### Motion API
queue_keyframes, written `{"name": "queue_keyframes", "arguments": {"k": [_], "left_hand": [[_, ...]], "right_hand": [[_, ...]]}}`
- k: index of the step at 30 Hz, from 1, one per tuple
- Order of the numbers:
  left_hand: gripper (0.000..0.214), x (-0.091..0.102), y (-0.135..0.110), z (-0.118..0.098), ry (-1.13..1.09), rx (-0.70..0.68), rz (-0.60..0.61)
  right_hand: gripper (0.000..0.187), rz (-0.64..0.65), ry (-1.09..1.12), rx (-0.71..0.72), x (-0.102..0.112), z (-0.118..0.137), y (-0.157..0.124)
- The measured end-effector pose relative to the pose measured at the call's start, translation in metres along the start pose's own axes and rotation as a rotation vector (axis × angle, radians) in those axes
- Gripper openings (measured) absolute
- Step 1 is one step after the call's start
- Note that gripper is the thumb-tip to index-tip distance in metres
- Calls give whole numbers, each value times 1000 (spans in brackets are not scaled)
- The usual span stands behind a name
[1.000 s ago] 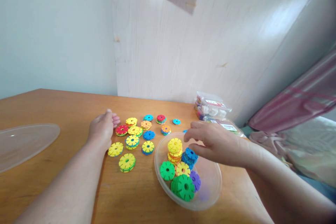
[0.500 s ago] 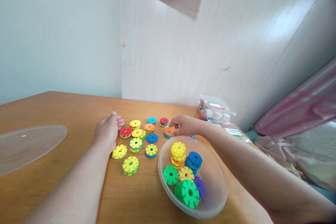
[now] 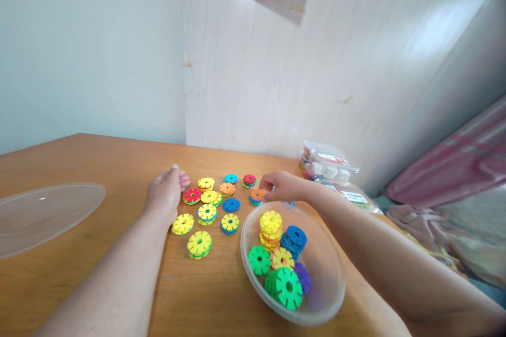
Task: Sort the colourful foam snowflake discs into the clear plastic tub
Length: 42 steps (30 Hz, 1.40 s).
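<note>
Several colourful notched plastic discs lie spread on the wooden table (image 3: 98, 168), among them a red one (image 3: 192, 196) and a yellow one (image 3: 183, 224). My left hand (image 3: 166, 195) rests on the table just left of them, its fingers curled loosely with nothing in them. My right hand (image 3: 282, 187) reaches beyond the clear plastic bowl (image 3: 328, 295) and pinches an orange disc (image 3: 256, 196) lying on the table. The bowl holds more discs: a yellow stack (image 3: 271, 224), blue ones (image 3: 294, 237) and green ones (image 3: 286, 287).
A clear plastic lid (image 3: 43, 216) lies on the table at the far left. Small clear packets (image 3: 328, 166) are stacked at the table's back right corner by the pale wooden wall. Pink fabric (image 3: 454, 168) lies beyond the table on the right.
My right hand has moved from above the bowl forward and left to the orange disc on the table. My left hand has stayed put.
</note>
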<state>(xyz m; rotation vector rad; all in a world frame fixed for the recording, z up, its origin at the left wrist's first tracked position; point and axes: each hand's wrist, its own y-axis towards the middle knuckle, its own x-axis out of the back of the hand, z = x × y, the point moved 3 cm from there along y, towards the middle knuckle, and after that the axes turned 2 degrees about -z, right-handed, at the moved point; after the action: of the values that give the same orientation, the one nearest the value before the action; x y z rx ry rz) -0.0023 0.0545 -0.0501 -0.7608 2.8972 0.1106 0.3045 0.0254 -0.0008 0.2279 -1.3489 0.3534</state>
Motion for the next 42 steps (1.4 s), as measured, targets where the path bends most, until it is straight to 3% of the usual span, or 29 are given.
{"name": "queue_keyframes", "arguments": {"k": [8,14,18,24,30,35,42], "left_hand": [[29,-1,-1,-2,5,-3,4],[28,-1,-1,-2,6,-8,-2],[29,0,1,0,10,-4,-4],[29,0,2,1,-6,-16,-1],[27,-1,2,0,3,-6,2],[26,-1,1,-4,34,23,-2],[24,0,1,-5,28,29,8]], "right_hand": [[60,43,4,-15,-7,1,3],[53,31,21,0,-11,5,7],[48,-15,35,-11,0,9,0],[42,-186,40,38,36,26,-46],[39,-172,-28,102,58,58,-116],[31,-74,-87,150,53,78,-146],[29,-17,-200,201,38,90,-156]]}}
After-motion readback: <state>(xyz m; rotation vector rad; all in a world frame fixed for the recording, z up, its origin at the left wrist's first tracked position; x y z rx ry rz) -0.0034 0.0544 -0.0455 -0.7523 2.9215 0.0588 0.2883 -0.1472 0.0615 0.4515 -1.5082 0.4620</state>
